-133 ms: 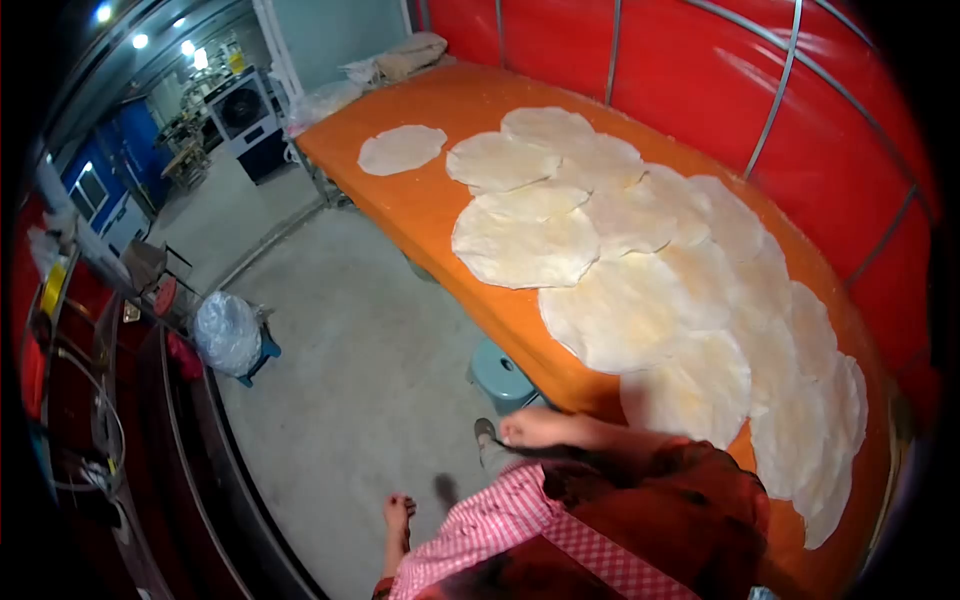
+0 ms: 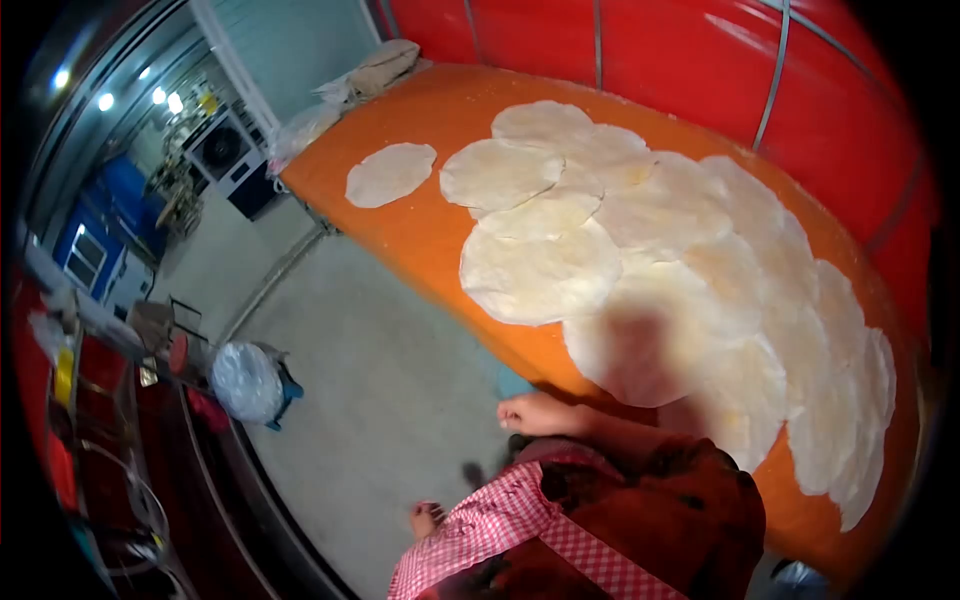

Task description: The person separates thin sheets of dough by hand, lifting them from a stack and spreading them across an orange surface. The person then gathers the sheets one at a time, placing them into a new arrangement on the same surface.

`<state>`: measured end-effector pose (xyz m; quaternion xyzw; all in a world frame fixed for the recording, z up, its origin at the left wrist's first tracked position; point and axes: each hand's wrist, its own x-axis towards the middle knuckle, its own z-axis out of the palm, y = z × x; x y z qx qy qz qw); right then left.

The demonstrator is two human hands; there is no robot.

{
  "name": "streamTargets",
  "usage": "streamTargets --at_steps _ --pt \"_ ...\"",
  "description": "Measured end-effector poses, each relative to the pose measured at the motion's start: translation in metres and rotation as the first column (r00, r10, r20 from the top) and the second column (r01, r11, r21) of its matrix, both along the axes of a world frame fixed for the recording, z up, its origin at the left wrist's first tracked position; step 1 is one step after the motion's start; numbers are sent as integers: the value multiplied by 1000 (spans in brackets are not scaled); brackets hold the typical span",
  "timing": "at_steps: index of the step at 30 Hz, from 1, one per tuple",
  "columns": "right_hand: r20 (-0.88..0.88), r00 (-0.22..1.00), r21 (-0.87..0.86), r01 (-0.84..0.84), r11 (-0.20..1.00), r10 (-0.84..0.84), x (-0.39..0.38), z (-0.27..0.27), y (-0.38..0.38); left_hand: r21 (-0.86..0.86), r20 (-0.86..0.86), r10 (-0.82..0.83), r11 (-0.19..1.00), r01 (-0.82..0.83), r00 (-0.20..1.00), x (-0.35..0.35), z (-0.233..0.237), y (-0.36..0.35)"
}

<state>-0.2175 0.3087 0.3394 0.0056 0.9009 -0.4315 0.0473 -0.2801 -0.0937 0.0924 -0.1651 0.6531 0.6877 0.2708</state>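
Observation:
My right hand (image 2: 528, 412) hangs beside the near edge of the orange-covered table (image 2: 385, 235), its fingers loosely curled. I see nothing in it. Lower down and to the left, my left hand (image 2: 425, 518) is over the floor beside my red-checked apron (image 2: 500, 510). Its fingers look curled too, and no held object shows. Many thin round dough sheets (image 2: 540, 265) overlap across the table. A single dough sheet (image 2: 391, 175) lies apart near the far left end. Neither hand touches the dough. A dark shadow falls on the nearer sheets.
A teal stool (image 2: 513, 383) peeks out under the table edge. Across the grey floor (image 2: 340, 320) stands a clear plastic bag (image 2: 246, 382) on a blue stool. Shelving runs along the left. A red wall (image 2: 680, 60) backs the table; an air cooler (image 2: 228, 155) stands beyond.
The view has turned and shifted slightly. Both hands swing a little against my body, the teal stool is now mostly hidden, and the shadow has moved farther onto the dough.

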Motion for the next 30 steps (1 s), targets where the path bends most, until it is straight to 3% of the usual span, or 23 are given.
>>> streamTargets --at_steps 1,3,5,6,7,9,10,12,13,16,17,18,19,22,23,27,29,30 --pt "-55 997 -54 54 997 -57 -24 2 -9 -7 35 -3 1000 3 999 -36 -115 -51" --pt "-109 989 -178 78 981 -98 -69 6 0 -118 -99 -293 952 282 951 -69 -62 -53" --pt "-166 976 -253 94 963 -138 -114 7 20 105 -326 -304 929 354 895 -121 12 -28" --pt "-222 962 -170 124 978 -160 -135 16 31 224 -428 -272 892 392 862 -143 43 -5" --pt "-321 933 -89 140 986 -161 -160 -1 49 174 -315 -240 936 305 918 -165 60 11" --pt "-170 922 -149 326 934 -349 -186 60 61 29 -100 -150 988 153 984 -224 83 40" --pt "-318 917 47 270 962 -242 -214 43 90 20 -129 -235 971 240 963 -257 90 58" --pt "-331 925 228 270 936 -186 -252 63 132 24 -148 -391 917 398 908 -319 118 113" --pt "-225 939 212 309 927 -261 -261 99 138 23 -274 -474 867 498 837 -345 138 142" --pt "-338 849 168 478 862 -405 -317 89 175 1 -445 -577 764 645 685 -432 172 224" --pt "-339 783 45 567 822 -522 -334 66 193 -18 -490 -605 726 687 627 -455 179 248" --pt "-333 703 -86 641 762 -629 -351 44 210 -108 -540 -645 690 715 541 -476 187 267" --pt "-185 670 -136 707 694 -719 -362 41 222 -197 -579 -680 653 731 450 -495 193 287" --pt "-175 547 -122 813 569 -819 -392 13 265 -381 -730 -674 540 750 114 -543 222 355" --pt "-192 522 -39 842 538 -831 -400 13 273 -432 -765 -643 506 747 -7 -555 231 375" --pt "-295 441 276 889 366 -848 -422 21 332 -481 -816 -553 491 726 -166 -590 228 455" --pt "-375 418 390 881 269 -827 -431 21 361 -571 -794 -541 510 643 -276 -605 206 487" --pt "-328 430 463 849 253 -841 -435 9 388 -604 -770 -571 509 613 -285 -609 178 494"
